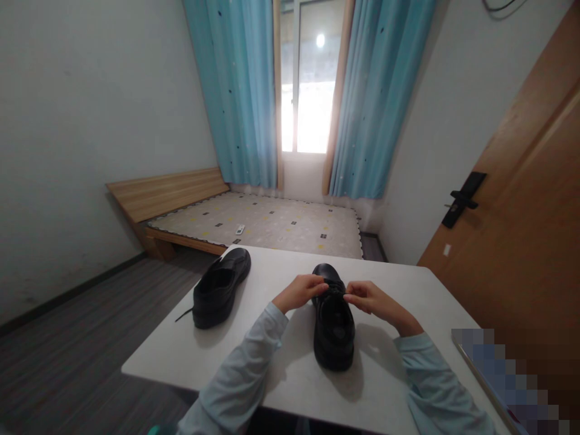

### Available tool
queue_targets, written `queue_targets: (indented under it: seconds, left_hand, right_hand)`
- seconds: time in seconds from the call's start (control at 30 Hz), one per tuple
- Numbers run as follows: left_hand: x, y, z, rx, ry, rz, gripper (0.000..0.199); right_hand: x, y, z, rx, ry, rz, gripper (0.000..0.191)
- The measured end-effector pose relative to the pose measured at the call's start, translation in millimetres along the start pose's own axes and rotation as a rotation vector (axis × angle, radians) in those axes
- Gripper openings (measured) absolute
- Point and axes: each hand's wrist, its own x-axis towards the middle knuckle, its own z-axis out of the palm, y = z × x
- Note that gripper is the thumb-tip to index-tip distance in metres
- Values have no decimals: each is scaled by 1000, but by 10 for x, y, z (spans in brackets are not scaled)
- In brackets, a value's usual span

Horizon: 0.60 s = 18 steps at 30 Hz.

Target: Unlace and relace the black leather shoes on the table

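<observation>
A black lace-up shoe (333, 356) rests on the white table in front of me, its toe pointing away and its opening facing up. From the left side, my left hand (301, 291) is closed in a pinch at the lacing over the tongue. My right hand (372, 300) pinches the shoelace on the opposite side, fingertips close to the shoe's collar. Black lace on black leather makes the exact strands hard to see. To the left stands a second black shoe (215, 305), untouched, with a lace end trailing off its heel side.
Both shoes are on a white table (281, 386) with rounded corners. A flat, partly blurred object (487, 368) lies at its right edge. Beyond is a low bed (272, 220) with a small white remote (240, 229). A wooden door (512, 181) stands at right.
</observation>
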Motion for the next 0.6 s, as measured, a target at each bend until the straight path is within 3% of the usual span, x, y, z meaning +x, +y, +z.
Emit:
queue_targets:
  seconds: [0.6]
  left_hand:
    - [-17,31,-22,-40,-59,21,38]
  right_hand:
    - [-24,94,-144,-153,-19,-67,37]
